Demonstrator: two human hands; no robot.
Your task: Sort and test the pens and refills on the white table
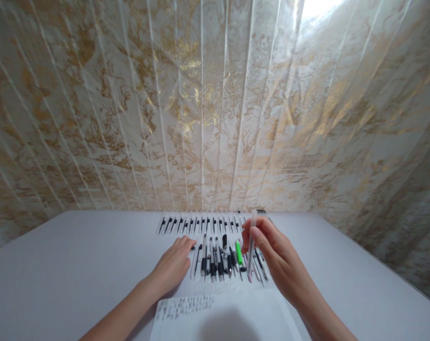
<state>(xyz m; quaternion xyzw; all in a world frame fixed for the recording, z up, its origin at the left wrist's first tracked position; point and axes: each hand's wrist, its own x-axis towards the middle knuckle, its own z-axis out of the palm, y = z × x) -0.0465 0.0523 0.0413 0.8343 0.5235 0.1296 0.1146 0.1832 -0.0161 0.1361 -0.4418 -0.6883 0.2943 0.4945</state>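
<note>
My right hand point(277, 248) is raised over the right end of the pen pile, its thumb and fingers pinching a slim translucent pen barrel point(251, 251) held nearly upright. My left hand point(174, 263) rests on the table at the pile's left end. Its fingers reach over a clear pen there, with thumb and index finger a little apart. Between my hands lie several pens point(212, 260), black, clear and grey, and one bright green highlighter point(238, 252). Behind them runs a neat row of clear pen barrels with dark parts point(190, 225).
A sheet of paper point(243, 310) with handwriting at its upper left lies in front of the pile, a shadow across it. A small dark bundle point(261, 211) is at the table's back edge. Behind the white table point(76, 265) hangs a shiny gold-patterned curtain point(201, 118).
</note>
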